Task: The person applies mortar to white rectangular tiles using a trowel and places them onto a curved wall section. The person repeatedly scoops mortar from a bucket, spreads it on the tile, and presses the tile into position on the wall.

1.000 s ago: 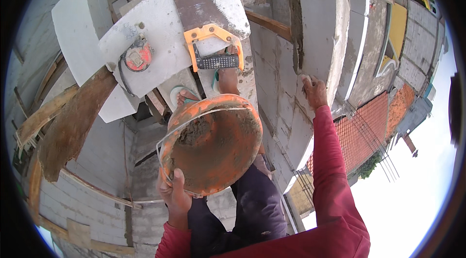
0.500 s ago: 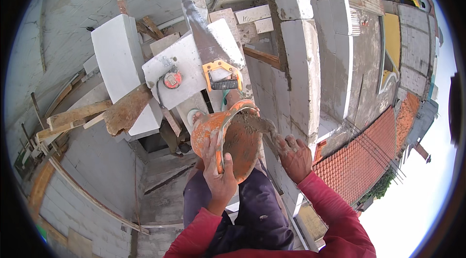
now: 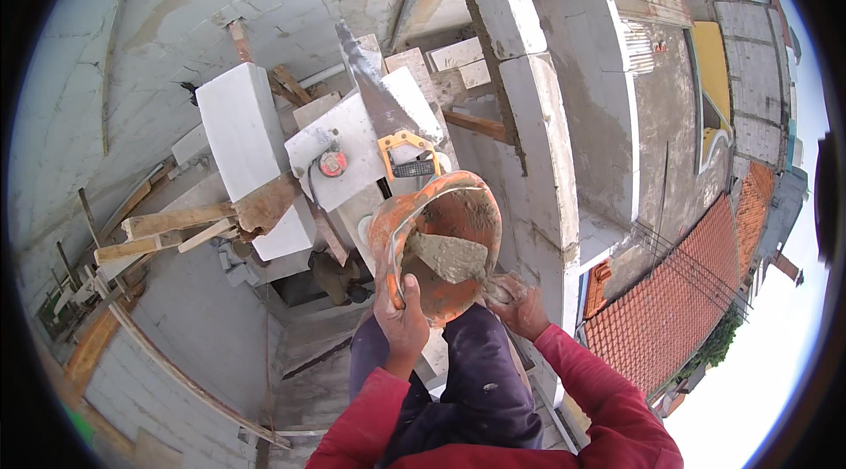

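Observation:
My left hand [image 3: 401, 323] grips the near-left side of an orange bucket [image 3: 384, 235], with the thumb over its rim. The bucket is tilted and its inside is smeared with grey mortar. My right hand [image 3: 522, 306] is closed around the handle of a trowel [image 3: 451, 257], whose blade lies inside the bucket mouth, coated with wet mortar. Beyond the bucket, a handsaw [image 3: 374, 90] with a yellow and black handle rests on a white block [image 3: 339, 138]. A red tape measure [image 3: 332, 164] sits on the same block.
A larger white block [image 3: 242, 130] stands to the left, beside rough timber pieces [image 3: 181, 222]. A block wall [image 3: 538, 107] with mortar along its edge rises on the right. Below at the left, another person [image 3: 330, 278] is partly visible. Tiled roofs [image 3: 665, 310] lie beyond the wall.
My right hand has moved down and left, bringing the trowel from the bucket's right rim to inside its mouth. The bucket has shifted slightly right and turned its opening more upward.

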A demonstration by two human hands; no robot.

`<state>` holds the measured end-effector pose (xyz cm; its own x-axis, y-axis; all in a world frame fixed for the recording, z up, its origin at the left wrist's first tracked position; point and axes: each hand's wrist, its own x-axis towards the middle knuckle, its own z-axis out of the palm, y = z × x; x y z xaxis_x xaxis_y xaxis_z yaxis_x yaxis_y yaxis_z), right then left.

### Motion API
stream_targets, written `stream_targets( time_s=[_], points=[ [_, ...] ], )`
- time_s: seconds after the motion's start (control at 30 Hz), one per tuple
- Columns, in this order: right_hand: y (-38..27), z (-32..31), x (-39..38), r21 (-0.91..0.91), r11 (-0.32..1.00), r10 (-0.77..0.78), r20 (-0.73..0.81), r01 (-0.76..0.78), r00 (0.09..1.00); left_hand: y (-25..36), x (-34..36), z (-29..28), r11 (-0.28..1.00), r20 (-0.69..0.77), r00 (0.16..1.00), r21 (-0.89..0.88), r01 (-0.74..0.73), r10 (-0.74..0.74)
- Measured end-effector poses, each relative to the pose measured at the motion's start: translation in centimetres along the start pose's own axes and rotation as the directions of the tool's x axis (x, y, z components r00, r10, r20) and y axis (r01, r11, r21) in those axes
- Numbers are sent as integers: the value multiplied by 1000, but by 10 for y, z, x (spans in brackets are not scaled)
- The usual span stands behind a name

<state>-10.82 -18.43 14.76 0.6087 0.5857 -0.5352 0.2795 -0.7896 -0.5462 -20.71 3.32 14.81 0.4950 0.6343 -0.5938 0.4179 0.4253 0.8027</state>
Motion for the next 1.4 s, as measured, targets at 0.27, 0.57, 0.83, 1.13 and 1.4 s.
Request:
stream_targets(
  time_s=[0.27,0.57,0.83,1.13,1.4],
  points=[
    [85,-6,75,-41,969,200,-440,-242,876,-43,2,-25,952,-123,963,-225,208,-239],
    [203,11,169,437,713,487,256,-549,835,-105,7,-23,950,-231,922,-112,292,-311],
    [232,97,168,15,857,494,-311,-516,812,-124,12,-18,930,-110,926,-124,347,-360],
    [92,-3,-28,557,713,531,-32,-426,847,-47,-14,24,965,17,970,108,240,-243],
    [43,-94,-94,28,996,79,8,-80,997,62,-36,100,942,211,974,336,9,-85]
  ],
)
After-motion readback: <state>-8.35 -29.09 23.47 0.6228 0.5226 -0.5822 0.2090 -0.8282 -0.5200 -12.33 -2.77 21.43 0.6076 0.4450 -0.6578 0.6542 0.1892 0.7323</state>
